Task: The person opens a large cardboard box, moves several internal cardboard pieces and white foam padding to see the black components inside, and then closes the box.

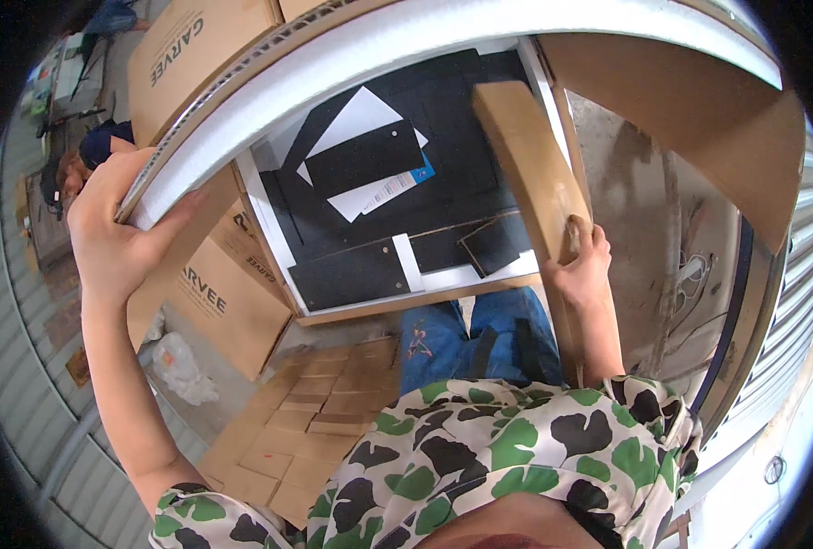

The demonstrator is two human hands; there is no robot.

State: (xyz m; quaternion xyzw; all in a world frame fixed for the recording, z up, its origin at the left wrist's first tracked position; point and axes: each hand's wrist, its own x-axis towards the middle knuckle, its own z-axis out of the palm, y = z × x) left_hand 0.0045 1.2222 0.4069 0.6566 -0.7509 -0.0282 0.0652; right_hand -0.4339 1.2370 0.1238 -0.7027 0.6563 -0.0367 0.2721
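Note:
My left hand (118,224) is closed round the corner of a white foam sheet (443,23) backed by corrugated cardboard, raised over the far side of an open carton (384,309). My right hand (585,265) grips a long, narrow brown cardboard box (527,151), which lies slantwise over the carton's right side. Inside the carton are black panels (448,119) framed by white foam. White paper sheets (356,114) and a small black plate (365,156) rest on top of them. Part of the contents is hidden under the narrow box.
Closed cartons (228,302) stand to the left and at the far left. Flattened cardboard (297,412) covers the floor by my legs. A clear plastic bag (184,368) lies beside it. At the right hangs a large cardboard flap (681,128). Another person (104,142) is at the far left.

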